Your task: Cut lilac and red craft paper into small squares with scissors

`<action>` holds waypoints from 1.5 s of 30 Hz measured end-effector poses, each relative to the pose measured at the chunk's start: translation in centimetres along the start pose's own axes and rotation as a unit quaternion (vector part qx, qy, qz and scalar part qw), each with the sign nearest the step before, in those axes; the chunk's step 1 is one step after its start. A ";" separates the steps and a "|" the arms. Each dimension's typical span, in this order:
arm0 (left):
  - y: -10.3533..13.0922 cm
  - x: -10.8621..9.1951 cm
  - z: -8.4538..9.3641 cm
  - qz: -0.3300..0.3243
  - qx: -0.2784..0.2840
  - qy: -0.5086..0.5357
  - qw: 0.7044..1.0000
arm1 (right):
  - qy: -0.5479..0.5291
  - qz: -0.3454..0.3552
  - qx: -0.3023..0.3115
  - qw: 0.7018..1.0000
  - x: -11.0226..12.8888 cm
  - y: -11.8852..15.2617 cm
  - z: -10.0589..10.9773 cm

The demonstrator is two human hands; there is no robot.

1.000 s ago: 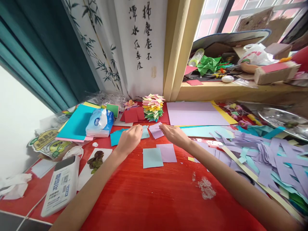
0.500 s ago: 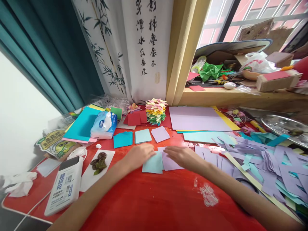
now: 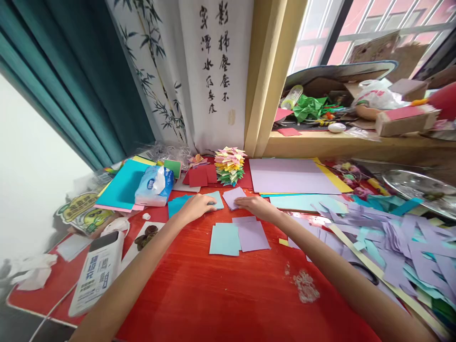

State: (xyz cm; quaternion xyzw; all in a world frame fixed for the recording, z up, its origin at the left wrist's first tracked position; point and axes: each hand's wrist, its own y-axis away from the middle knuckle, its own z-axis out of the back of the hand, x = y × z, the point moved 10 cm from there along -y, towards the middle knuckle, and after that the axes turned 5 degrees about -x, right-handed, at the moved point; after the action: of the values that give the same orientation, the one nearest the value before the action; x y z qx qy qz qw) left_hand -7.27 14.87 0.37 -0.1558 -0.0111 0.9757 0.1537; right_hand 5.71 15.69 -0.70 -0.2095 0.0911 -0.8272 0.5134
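Note:
My left hand point(image 3: 200, 207) reaches to the back row of paper squares, its fingers curled in a pinch at the edge of the light blue paper stack point(image 3: 218, 199). Just left of it, partly under the wrist, lies the turquoise paper stack point(image 3: 176, 204). At the right, my right hand point(image 3: 255, 207) has its fingers together on the right edge of the lavender paper stack point(image 3: 232, 196); its thumb is hidden. Nearer to me, light blue squares point(image 3: 224, 240) and lavender squares point(image 3: 253, 236) lie side by side, slightly overlapping, on the red table point(image 3: 213, 294).
Behind stands a folded-paper model point(image 3: 230, 165) beside red squares point(image 3: 198, 176). To the left are a tissue pack point(image 3: 154, 185) and a white device point(image 3: 93, 273). Paper strips point(image 3: 402, 242), black scissor handles point(image 3: 366, 271) and a metal bowl point(image 3: 420, 183) fill the right. Large lavender sheets point(image 3: 292, 176) lie behind.
Both hands have moved from the near light blue and lavender squares to the back stacks, the left going farther left. The near squares are now uncovered, and a small yellow scrap shows.

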 end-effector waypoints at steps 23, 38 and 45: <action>8.0 -11.8 1.1 -0.233 -0.167 -0.197 0.938 | 0.060 -0.005 0.018 0.998 -0.5 0.0 0.0; 5.5 -7.0 0.5 -0.086 0.018 0.075 0.993 | 0.078 -0.081 0.015 0.994 -1.2 -0.8 0.2; 1.3 -1.3 0.2 -0.023 0.001 0.016 1.000 | 0.046 -0.027 0.033 0.998 -0.8 -1.2 0.2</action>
State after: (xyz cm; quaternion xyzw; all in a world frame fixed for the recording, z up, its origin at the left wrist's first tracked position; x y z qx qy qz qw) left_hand -6.50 13.24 0.84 -0.1705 -0.0113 0.9693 0.1765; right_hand 5.16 16.97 -0.26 -0.1563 0.0813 -0.8521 0.4928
